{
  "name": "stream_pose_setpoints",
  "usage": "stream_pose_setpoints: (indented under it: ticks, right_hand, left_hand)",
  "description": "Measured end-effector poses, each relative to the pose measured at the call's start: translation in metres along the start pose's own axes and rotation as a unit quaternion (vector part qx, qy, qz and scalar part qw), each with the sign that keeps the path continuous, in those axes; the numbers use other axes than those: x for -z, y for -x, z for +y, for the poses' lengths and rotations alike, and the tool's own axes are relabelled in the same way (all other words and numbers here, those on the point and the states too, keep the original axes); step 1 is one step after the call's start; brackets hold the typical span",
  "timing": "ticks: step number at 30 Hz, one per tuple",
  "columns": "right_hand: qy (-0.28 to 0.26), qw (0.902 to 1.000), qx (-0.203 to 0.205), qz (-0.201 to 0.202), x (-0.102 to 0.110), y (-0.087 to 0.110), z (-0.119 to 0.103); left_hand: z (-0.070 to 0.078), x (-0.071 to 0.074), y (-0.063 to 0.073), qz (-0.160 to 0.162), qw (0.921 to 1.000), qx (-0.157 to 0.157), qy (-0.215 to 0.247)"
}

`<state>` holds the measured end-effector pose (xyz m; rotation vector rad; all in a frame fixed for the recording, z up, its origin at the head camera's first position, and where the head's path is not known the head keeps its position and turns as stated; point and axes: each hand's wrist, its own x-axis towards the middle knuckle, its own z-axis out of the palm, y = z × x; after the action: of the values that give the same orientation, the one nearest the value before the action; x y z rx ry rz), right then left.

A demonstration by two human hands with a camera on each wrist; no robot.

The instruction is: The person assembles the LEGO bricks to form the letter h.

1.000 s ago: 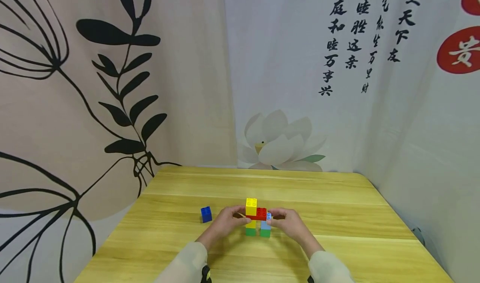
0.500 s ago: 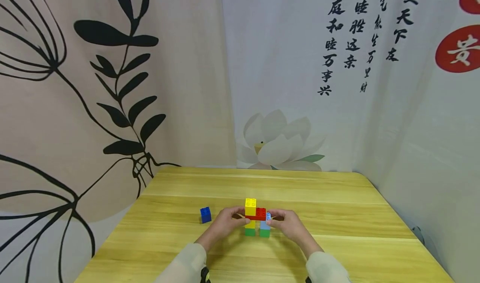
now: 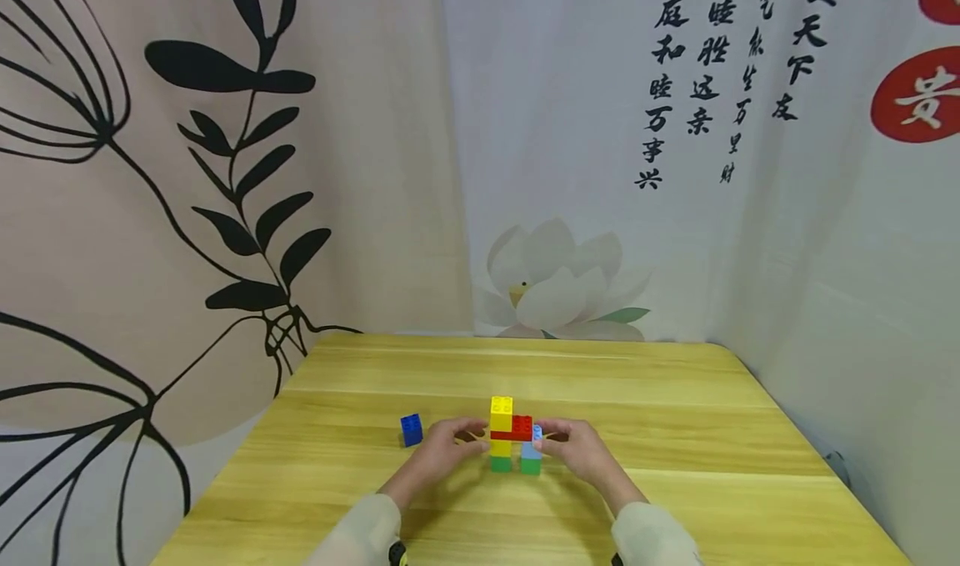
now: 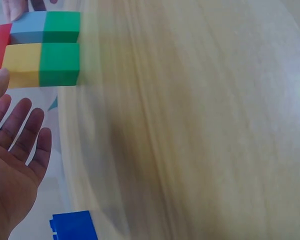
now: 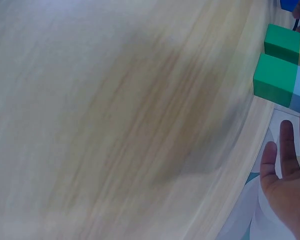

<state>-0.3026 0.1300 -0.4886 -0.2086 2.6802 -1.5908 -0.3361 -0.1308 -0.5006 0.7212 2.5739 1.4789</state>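
A small arch of toy building blocks stands on the table. Two green blocks [image 3: 501, 464] form its feet, with a yellow block [image 4: 24, 65] on one and a light blue block [image 3: 529, 450] on the other. Across them lies a red block [image 3: 522, 428], and a taller yellow block [image 3: 502, 414] tops the left end. My left hand [image 3: 441, 451] is just left of the arch, fingers parted and a slight gap between fingertips and blocks. On the right, my right hand [image 3: 582, 453] pinches the light blue block between thumb and index finger, its other fingers extended.
A loose dark blue block [image 3: 411, 430] lies left of the arch, beyond my left hand. The wooden table [image 3: 600, 374] reaches back to printed curtains [image 3: 390, 174], which also hang along both sides.
My left hand has let go of the arch and drawn slightly left, its thumb now apart from the blocks. The right hand and the arch stay about where they were.
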Motion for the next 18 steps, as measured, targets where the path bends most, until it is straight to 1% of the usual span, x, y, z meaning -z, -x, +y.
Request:
stream_pose_setpoints:
  ticks: [5,9,13,16,18]
  right_hand:
    - [0.002,1.0000,-0.004,0.002,-0.001,-0.001,0.000]
    - [-0.006,1.0000,-0.001,0.000,-0.001,-0.001,0.002]
    - [-0.011,0.9999,-0.002,-0.001,-0.001,-0.001,0.002]
    - [-0.010,0.9999,-0.003,-0.001,-0.002,0.000,0.002]
    - [-0.005,1.0000,0.000,-0.002,-0.002,-0.001,0.002]
  left_hand:
    - [0.003,0.009,0.001,0.004,0.9998,0.018,0.009]
    - [0.005,0.018,0.003,0.017,0.9997,0.015,0.011]
    - [0.003,0.029,0.003,0.044,0.9990,0.006,0.009]
    - [0.002,0.038,0.003,0.073,0.9971,0.009,0.018]
    - [0.001,0.044,0.003,0.097,0.9948,0.016,0.028]
